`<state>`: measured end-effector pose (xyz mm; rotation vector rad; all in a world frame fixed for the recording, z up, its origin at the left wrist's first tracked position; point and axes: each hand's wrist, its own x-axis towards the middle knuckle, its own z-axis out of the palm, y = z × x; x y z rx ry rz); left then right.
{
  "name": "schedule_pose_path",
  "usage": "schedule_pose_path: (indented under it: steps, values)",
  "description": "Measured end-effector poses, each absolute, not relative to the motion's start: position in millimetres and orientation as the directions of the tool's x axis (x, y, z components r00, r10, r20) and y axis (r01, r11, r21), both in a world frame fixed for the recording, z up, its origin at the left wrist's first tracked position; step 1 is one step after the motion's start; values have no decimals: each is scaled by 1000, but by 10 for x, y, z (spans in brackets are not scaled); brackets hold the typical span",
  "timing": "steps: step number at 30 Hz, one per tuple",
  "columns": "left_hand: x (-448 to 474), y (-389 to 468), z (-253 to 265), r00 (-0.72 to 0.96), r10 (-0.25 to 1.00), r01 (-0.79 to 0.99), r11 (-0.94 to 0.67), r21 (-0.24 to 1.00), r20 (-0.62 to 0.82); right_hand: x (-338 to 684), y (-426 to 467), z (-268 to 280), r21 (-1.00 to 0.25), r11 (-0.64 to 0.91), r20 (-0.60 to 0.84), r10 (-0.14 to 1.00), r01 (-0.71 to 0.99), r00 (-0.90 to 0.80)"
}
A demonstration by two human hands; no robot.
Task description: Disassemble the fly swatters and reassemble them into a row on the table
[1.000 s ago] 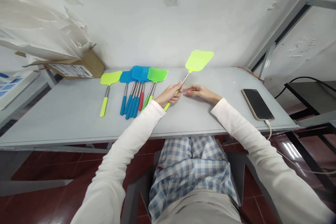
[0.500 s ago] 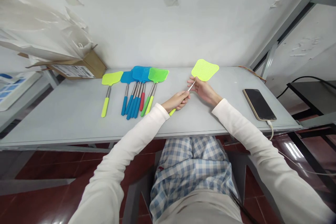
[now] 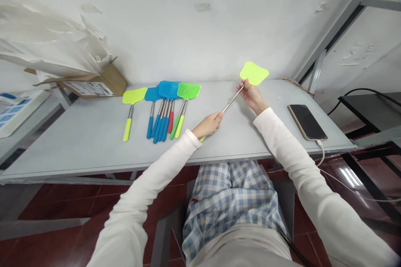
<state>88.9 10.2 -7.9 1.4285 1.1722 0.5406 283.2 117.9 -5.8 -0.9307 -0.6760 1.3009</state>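
A yellow fly swatter (image 3: 254,73) with a metal telescopic shaft is held slantwise over the table, its head up and to the right. My left hand (image 3: 208,125) is wrapped round its yellow handle, most of which it hides. Near the base of the head, the fingers of my right hand (image 3: 250,91) pinch the top of the shaft. A long stretch of bare shaft shows between my hands. To the left lies a row of fly swatters: blue ones (image 3: 169,89), a green one (image 3: 188,90) and, set apart, another yellow one (image 3: 134,96). One handle among them is red (image 3: 171,122).
On the grey table (image 3: 94,133) a phone (image 3: 307,122) with a charging cable lies at the right. An open cardboard box (image 3: 97,83) with plastic wrapping stands at the back left. The white wall (image 3: 175,29) rises behind the table; a metal frame (image 3: 318,71) stands at the right.
My right hand has moved up and to the right with the swatter's head, away from my left hand. More of the metal shaft now shows; it has been pulled out longer.
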Motion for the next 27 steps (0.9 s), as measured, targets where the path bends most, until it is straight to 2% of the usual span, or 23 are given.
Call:
schedule_pose_path:
  steps: [5,8,14,21,24,27]
  values:
    - [458,-64,-21,486,863,494,-145,857,-134,3356,1492,88,-896,149,5,946,-418,325]
    - [244,-165,25,493,861,572,-213,792,-124,3587,1603,112,-925,207,100,942,-319,319]
    - [184,-211,128,468,878,651,-263,712,-103,3633,1767,106,-944,240,169,941,-225,294]
    - [-133,-468,133,483,843,694,-205,690,-236,4254,1778,207,-837,271,-9,862,-475,506]
    - [-326,-517,121,494,829,702,-203,682,-262,4484,1756,195,-866,282,25,849,-413,527]
    - [-477,-526,169,435,855,732,-154,664,-282,4576,1787,198,-898,278,65,850,-341,523]
